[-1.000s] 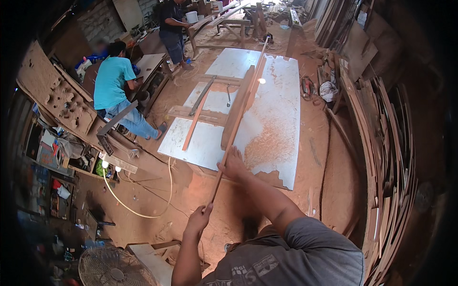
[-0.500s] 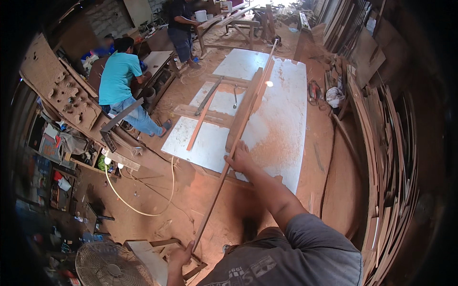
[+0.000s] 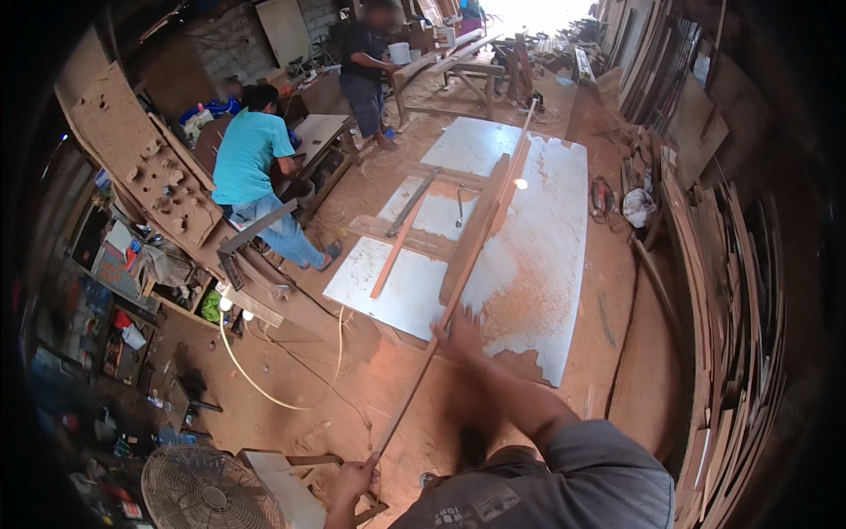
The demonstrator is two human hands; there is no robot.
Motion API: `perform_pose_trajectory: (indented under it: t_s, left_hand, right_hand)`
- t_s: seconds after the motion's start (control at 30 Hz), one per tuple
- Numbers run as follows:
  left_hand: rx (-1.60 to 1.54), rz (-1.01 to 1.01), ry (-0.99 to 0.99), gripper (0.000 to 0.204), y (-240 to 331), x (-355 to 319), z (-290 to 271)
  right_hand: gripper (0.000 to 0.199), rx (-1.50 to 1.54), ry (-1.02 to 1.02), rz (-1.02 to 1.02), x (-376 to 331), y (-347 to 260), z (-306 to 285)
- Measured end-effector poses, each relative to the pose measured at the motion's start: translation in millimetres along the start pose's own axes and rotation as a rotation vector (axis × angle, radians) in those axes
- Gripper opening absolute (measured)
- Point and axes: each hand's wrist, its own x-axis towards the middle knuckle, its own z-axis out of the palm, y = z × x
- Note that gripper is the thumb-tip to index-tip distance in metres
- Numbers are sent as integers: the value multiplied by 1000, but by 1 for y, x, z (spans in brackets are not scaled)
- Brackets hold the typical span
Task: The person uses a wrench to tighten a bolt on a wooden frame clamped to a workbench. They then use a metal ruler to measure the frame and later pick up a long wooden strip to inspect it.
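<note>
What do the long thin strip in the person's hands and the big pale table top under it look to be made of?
The long thin brown strip, held by the left hand and right hand, looks like bare sawn wood: matt, unpainted, plank-coloured. The large pale table top looks like sheet metal or a smooth laminate, dull grey-white under reddish sawdust; which one is unclear.

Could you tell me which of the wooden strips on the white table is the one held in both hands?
The long thin strip running diagonally; the shorter reddish strip lies untouched on the white table.

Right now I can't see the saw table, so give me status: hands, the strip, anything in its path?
Left hand grips the long wooden strip at its near end. Right hand on it at table edge. Upright board alongside.
</note>
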Motion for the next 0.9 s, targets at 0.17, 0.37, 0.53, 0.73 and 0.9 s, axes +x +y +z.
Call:
perform_pose_trajectory:
  t_s: [0.17,0.37,0.53,0.73,0.9]
  left_hand:
    - [-9,16,36,67,9,6,7]
    - [-39,60,43,69,20,27,19]
    - [-67,76,46,66,47,31,28]
    - [-162,131,28,61,51,54,42]
    - [-199,107,-15,60,68,61,43]
  right_hand:
    - [86,-76,-87,-64,-100,-41,32]
    - [80,-103,-109,-51,-92,-51,34]
    - [78,-164,-129,-54,-70,-32,32]
    - [78,-149,-126,-65,-49,-19,29]
    - [77,-110,-180,-12,-31,-11,25]
